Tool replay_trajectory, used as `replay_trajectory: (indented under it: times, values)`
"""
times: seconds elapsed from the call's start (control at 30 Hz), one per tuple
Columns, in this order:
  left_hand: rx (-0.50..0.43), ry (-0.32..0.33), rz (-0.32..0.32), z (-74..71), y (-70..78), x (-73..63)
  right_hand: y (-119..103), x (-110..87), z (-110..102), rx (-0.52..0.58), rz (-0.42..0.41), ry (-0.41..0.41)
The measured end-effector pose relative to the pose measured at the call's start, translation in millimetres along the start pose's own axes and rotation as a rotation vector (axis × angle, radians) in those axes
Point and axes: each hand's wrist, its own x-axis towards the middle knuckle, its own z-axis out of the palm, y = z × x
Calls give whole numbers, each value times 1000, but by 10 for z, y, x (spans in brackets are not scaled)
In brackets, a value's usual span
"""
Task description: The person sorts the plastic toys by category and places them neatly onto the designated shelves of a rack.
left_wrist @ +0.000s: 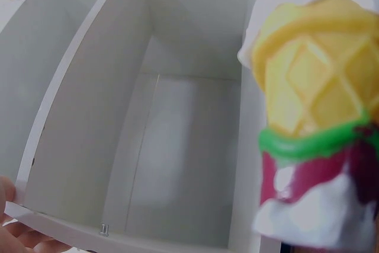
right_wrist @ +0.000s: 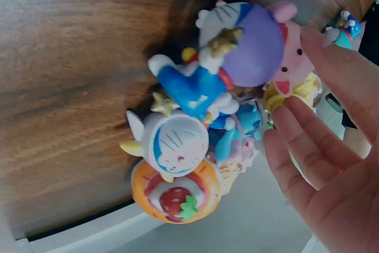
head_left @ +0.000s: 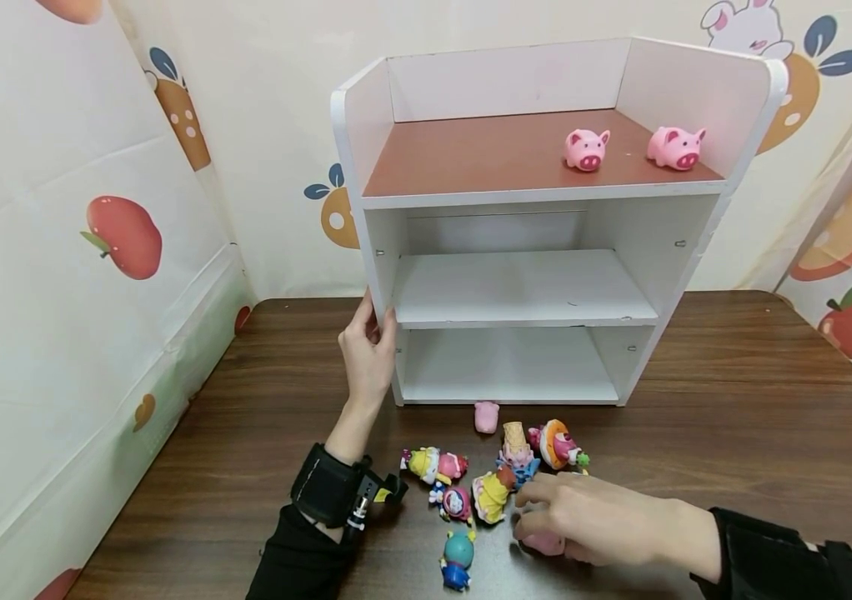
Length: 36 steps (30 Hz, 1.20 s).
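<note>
Left hand (head_left: 368,354): I see it gripping the shelf (head_left: 527,285) by its left side.
Right hand (head_left: 591,515): thumb and fingers apart around a pink pig (right_wrist: 294,58); I cannot tell whether they grip.
Pig: before the shelf, beside toy figures (head_left: 459,548).

The right hand (right_wrist: 337,197) is at a pink pig (right_wrist: 296,56) that a purple-and-blue figure (right_wrist: 256,48) partly hides.

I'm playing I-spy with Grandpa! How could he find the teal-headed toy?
Find the white shelf unit on the brown table. In front of it are small toys; the teal-headed toy is the one farthest from it. Only that one has a smooth, round teal head over a blue body.
</note>
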Motion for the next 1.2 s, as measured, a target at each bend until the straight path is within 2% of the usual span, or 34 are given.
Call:
replay_trajectory:
  times: [0.13, 0.27, 0.43, 0.63, 0.87, 1.0, 1.2]
  values:
    - [-2, 1, 0, 0, -2, 1, 22, 4, 51, 15, -16, 3]
    - [2, 3, 1, 1, -6, 4, 26, 7, 97, 65, 7, -22]
    - [6, 3, 1, 3, -15, 2, 14, 1, 135, 89, 91, -10]
    - [10, 6, 9, 5, -25, 4, -15, 3, 170, 11, 198, 84]
    - [5, 6, 8, 10, -20, 15, -50, 22, 145, 35, 371, 21]
    - [1, 7, 13, 12, -20, 20, -61, 23, 140, 35, 405, 37]
    - [5, 6, 9, 7, -18, 11, -129, 23, 130, 0, 407, 94]
